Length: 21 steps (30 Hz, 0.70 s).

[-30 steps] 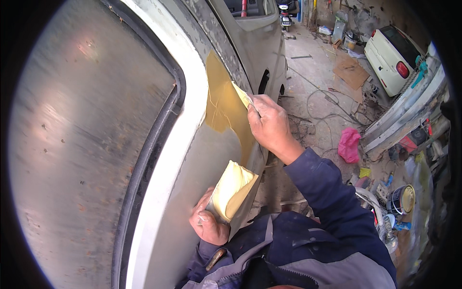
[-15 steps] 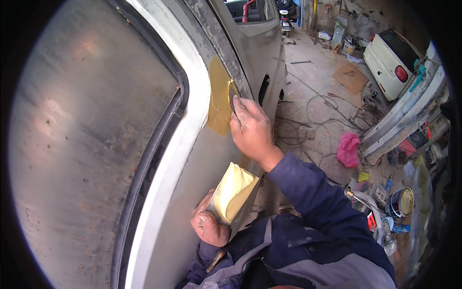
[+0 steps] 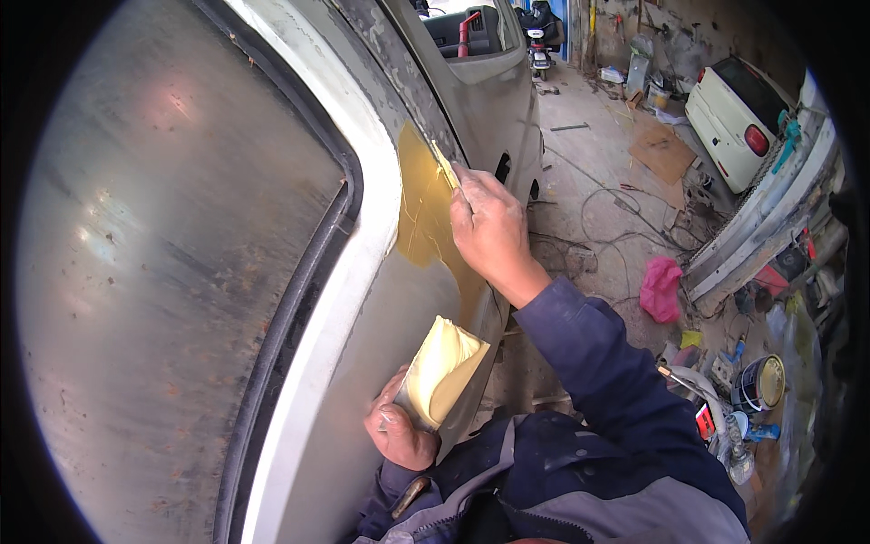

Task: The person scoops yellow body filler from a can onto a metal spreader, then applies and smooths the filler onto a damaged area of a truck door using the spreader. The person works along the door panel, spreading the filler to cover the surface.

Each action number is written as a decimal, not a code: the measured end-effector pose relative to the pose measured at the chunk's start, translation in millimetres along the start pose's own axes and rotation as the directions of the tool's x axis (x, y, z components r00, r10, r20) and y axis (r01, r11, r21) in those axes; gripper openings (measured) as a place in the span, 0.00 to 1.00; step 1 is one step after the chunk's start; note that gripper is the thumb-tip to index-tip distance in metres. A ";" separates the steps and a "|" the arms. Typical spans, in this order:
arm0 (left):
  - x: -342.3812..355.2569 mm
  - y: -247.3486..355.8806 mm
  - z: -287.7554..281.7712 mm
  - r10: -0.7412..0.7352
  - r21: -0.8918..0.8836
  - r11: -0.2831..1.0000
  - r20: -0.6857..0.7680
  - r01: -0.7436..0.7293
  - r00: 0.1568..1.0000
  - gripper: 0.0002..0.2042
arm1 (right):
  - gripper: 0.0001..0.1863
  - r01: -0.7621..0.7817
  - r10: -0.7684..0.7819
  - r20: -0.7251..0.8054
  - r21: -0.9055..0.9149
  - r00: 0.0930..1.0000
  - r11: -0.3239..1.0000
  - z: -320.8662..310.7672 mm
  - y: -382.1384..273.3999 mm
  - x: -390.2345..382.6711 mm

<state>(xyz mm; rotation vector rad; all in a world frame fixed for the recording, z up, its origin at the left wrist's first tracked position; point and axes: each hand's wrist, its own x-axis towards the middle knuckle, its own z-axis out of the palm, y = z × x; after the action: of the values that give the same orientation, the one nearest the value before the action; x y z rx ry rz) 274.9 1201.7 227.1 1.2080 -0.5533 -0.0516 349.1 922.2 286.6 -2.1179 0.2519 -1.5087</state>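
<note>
My right hand [image 3: 494, 218] is closed on a putty knife [image 3: 450, 174], its blade edged with pale yellow filler. The blade rests at the right edge of a yellow filler patch [image 3: 419, 204] on the grey car body panel [image 3: 399, 299], beside the door gap. Thin ridges of filler streak the patch. Lower down, my left hand [image 3: 399, 431] grips a flat filler board [image 3: 464, 385], its thumb across the near end. A thick, creamy mound of filler [image 3: 439, 363] lies on the board. Most of the knife's handle is hidden by my fingers.
A dusty vehicle window [image 3: 172, 272] with a black seal fills the left. Cables [image 3: 625, 213], cardboard [image 3: 663, 150] and a pink bag [image 3: 660, 288] lie on the floor at right. A white tailgate [image 3: 739, 122] leans by the wall; an open can [image 3: 759, 383] stands lower right.
My right hand and the putty knife have shifted slightly right along the patch's edge. More filler shows on the blade. The left hand still holds the board; the whole view has shifted a little.
</note>
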 end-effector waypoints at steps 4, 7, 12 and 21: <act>0.2 1.4 -0.5 0.011 -0.012 1.000 0.026 -0.011 1.000 0.41 | 0.21 0.032 -0.025 0.062 -0.108 0.998 0.994 13.5 -17.0 -2.0; -0.1 2.1 0.2 -0.002 -0.017 1.000 0.031 0.003 1.000 0.41 | 0.19 0.087 -0.083 0.089 -0.044 0.993 0.995 0.2 -22.8 -13.0; 0.0 3.0 1.7 0.012 -0.038 0.999 0.033 -0.010 0.999 0.43 | 0.14 -0.083 0.066 0.125 0.133 0.990 0.988 -35.0 -7.9 -40.2; -4.6 4.0 2.8 0.013 -0.046 0.999 0.004 -0.013 1.000 0.42 | 0.18 -0.221 0.217 0.101 0.034 0.971 0.975 -7.6 18.5 -55.6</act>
<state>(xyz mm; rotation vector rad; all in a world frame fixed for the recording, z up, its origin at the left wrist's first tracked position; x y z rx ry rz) 268.7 1202.2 229.6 1.1596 -0.5612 -0.0556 324.6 928.5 233.2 -2.0469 0.3990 -1.2695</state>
